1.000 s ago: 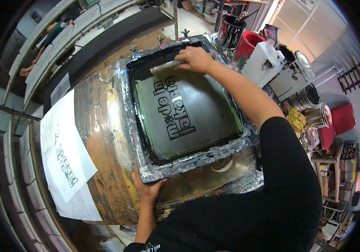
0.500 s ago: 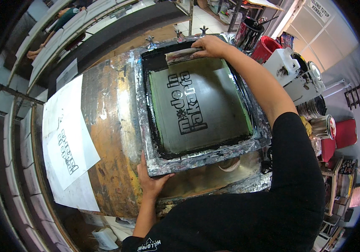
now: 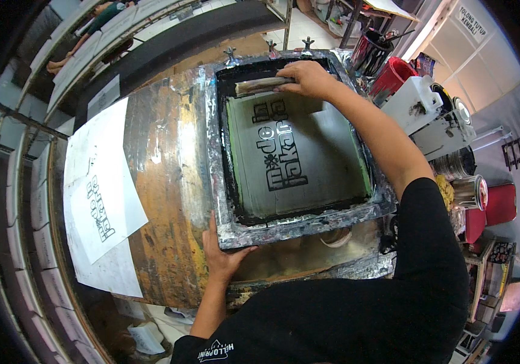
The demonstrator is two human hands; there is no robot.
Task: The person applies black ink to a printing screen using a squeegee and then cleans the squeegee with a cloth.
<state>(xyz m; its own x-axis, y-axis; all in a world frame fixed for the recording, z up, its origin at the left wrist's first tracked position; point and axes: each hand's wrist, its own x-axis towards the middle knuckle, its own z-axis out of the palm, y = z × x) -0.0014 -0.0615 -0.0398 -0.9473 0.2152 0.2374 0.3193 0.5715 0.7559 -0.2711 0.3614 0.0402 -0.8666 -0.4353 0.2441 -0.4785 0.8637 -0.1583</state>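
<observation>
A screen printing frame [image 3: 308,229] with ink-stained edges lies over the worn printing table [image 3: 166,200]. Its grey mesh [image 3: 326,164] carries dark block lettering. Across the far end of the mesh is a squeegee [image 3: 257,87] with a pale wooden handle. My right hand [image 3: 308,80] is closed around the squeegee's right part and hides it. At the frame's near left corner, my left hand [image 3: 226,255] grips the edge, fingers along the left side and thumb by the near side. Black ink lines the mesh's border.
Printed white sheets [image 3: 108,206] lie on the table's left. Metal drying racks [image 3: 44,224] stand farther left. On the right are a red bucket [image 3: 396,76], white jugs [image 3: 414,103] and an open tin [image 3: 471,191]. Wing-nut clamps [image 3: 307,43] rise behind the frame.
My right hand has brought the squeegee slightly nearer, toward the lettering. My left hand stays at the frame's corner. The whole view has shifted a little.
</observation>
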